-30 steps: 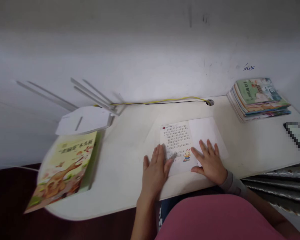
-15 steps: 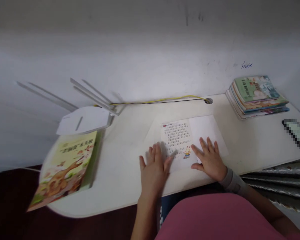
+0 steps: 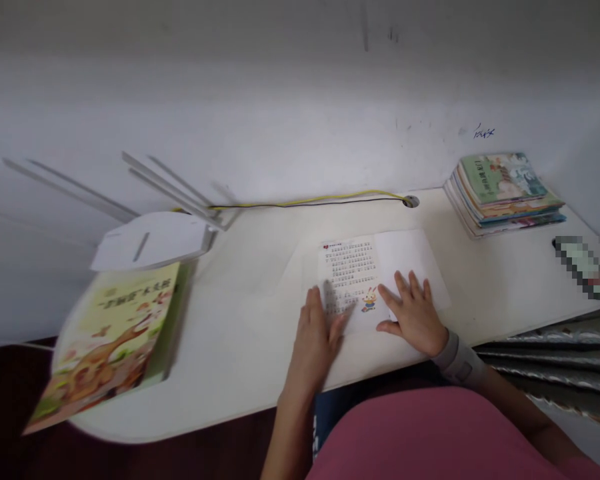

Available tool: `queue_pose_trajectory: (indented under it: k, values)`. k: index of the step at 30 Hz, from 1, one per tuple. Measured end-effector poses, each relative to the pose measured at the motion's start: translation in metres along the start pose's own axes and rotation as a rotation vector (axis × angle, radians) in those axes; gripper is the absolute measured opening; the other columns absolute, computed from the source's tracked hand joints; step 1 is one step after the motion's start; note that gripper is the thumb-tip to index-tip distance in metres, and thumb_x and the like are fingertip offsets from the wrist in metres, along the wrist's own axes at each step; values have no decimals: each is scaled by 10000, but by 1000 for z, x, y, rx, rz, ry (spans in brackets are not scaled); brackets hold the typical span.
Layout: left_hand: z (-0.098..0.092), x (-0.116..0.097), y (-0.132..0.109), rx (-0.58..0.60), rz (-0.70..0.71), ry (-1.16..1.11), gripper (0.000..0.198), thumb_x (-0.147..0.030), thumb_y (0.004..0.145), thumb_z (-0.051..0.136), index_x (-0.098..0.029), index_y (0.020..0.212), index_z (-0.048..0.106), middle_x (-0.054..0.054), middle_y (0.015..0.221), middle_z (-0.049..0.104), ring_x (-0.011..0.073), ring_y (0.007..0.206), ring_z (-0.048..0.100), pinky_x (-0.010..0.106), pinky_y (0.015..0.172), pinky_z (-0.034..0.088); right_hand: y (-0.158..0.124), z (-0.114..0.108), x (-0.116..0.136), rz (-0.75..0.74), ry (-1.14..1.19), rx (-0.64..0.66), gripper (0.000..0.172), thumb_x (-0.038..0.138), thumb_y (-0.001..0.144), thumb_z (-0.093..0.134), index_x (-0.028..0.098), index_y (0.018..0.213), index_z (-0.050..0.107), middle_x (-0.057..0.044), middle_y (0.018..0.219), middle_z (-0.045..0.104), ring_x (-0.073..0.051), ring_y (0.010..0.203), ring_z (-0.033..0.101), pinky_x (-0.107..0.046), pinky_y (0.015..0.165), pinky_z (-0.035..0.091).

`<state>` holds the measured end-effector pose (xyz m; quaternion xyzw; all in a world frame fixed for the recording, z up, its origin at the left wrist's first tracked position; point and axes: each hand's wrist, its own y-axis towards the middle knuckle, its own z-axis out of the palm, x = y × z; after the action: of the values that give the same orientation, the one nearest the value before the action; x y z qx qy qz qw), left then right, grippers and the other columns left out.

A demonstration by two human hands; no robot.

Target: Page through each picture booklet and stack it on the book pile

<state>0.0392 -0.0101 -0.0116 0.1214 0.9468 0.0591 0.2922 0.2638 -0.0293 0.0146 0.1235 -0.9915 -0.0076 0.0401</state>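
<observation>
Head view, one entry per item.

**Left hand** (image 3: 313,343): open, fingers together and lying flat, its fingertips on the lower edge of the printed sheet (image 3: 350,273). It has hold of nothing.

**Right hand** (image 3: 414,313): open, fingers spread, resting on the blank white paper (image 3: 410,257) just beside the cartoon rabbit. It grips nothing. A grey wrist brace (image 3: 460,362) sits above it.

**Printed sheet**: lies flat mid-desk, between both hands, on the white desk (image 3: 245,287), with the blank paper joined at its right.

**Nearby**: a picture book (image 3: 113,333) lies tilted at the desk's left end, overhanging the rim. A white lamp (image 3: 150,241) stands behind it. A stack of books (image 3: 503,193) sits far right, beside a pixelated phone (image 3: 583,267).

**Risks**: nothing pins the sheet except flat palms, so a sideways push could slide or crease it. A knock could tip the overhanging book off the desk.
</observation>
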Motion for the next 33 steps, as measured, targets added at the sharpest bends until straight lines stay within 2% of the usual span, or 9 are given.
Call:
queue_pose_trajectory:
  k: [5,9,23,33]
  values:
    - [0,6,3,105,117,135,863,-508,850,501,-157,1494,46,237,1524,205,384,1402,182,614,1057,283,-1,-2,-1,-4,1,13,738,671,809,460,289,1432,351,-189,1512,264,-458,1359,208,-655,1019,210]
    - [0,10,5,151,124,160,935,-573,809,531,-153,1492,49,253,1526,175,393,1407,149,609,1060,275,-3,-1,-4,-17,-7,32,737,656,818,468,292,1443,325,-183,1519,252,-448,1363,205,-651,1018,219]
    - [6,8,4,105,95,183,952,-631,785,520,-123,1485,120,263,1509,220,405,1392,193,603,1058,283,-7,1,-9,-19,-22,-10,713,641,828,467,282,1434,351,-176,1510,280,-442,1356,234,-643,1013,245]
    - [6,3,5,74,107,214,950,-623,775,536,-118,1482,150,259,1493,267,432,1382,197,629,1031,302,-9,5,-15,-28,-30,-62,707,633,824,490,274,1422,375,-186,1496,307,-410,1360,252,-601,1055,192]
